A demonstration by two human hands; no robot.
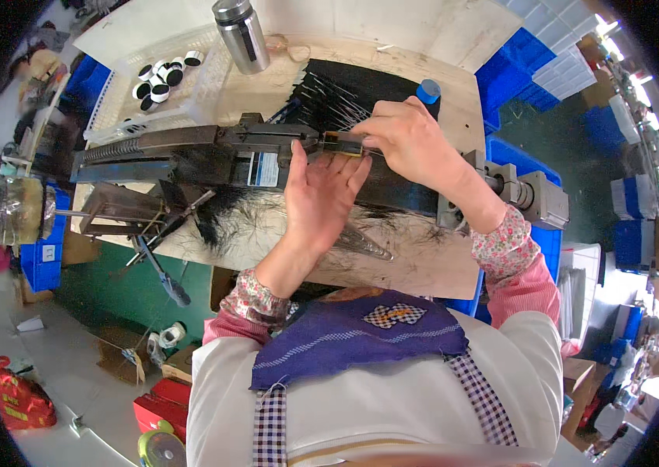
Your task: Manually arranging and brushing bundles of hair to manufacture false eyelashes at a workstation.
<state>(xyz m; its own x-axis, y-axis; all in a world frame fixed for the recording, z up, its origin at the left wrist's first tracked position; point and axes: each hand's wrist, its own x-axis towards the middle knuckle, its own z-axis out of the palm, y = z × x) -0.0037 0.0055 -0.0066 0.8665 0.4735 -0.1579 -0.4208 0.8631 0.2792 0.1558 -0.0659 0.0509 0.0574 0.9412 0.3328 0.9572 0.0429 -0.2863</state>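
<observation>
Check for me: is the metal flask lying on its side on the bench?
No. The metal flask stands upright at the far edge of the wooden bench, beside the white tray holding black-and-white rolls.

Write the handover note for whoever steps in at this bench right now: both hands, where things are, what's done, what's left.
Left hand: open, palm up, fingers against the long dark machine, under the small yellowish clip.
Right hand: fingertips pinched on that clip at the machine's rail.
Black hair bundles are fanned on the wooden table behind the machine; loose black hair lies in front of it.
Done: the clip sits at the rail.
Left: cannot tell whether the clip is seated; the fanned bundles lie apart from the machine.
</observation>
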